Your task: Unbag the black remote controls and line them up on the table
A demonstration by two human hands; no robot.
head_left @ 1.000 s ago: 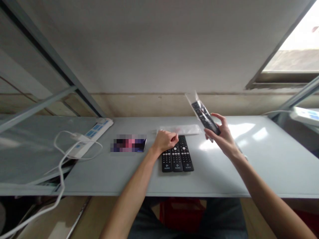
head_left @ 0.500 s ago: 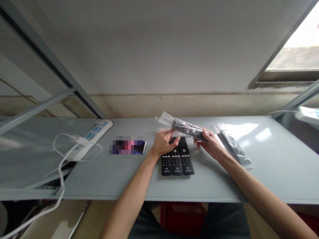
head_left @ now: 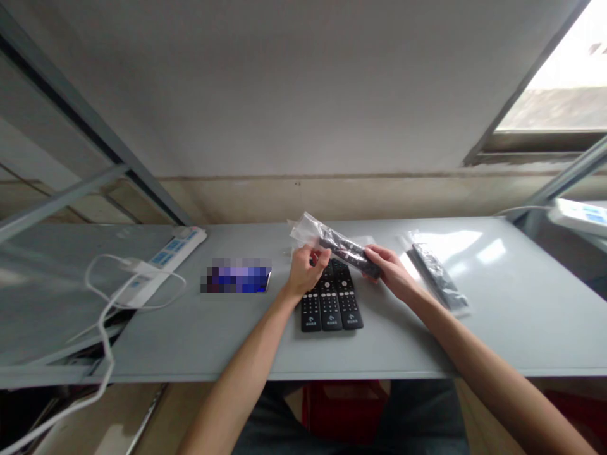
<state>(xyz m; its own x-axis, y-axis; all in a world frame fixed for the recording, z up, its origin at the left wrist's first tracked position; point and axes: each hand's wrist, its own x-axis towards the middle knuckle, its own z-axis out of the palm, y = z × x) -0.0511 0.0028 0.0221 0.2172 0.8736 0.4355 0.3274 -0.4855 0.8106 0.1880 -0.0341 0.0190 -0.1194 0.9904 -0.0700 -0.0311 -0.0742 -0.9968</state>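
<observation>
1. Grey tabletop against a pale wall; my landmark is the row of bare remotes.
2. Above that row's far part hangs the bagged remote, its nearer end pinched by the right hand.
3. It looks light and stiff, its bag soft and slippery; I'd grip the body through the plastic.
4. Left hand: fingers curled at the bag; whether they pinch it, I can't tell. The row's far ends are hidden.
</observation>
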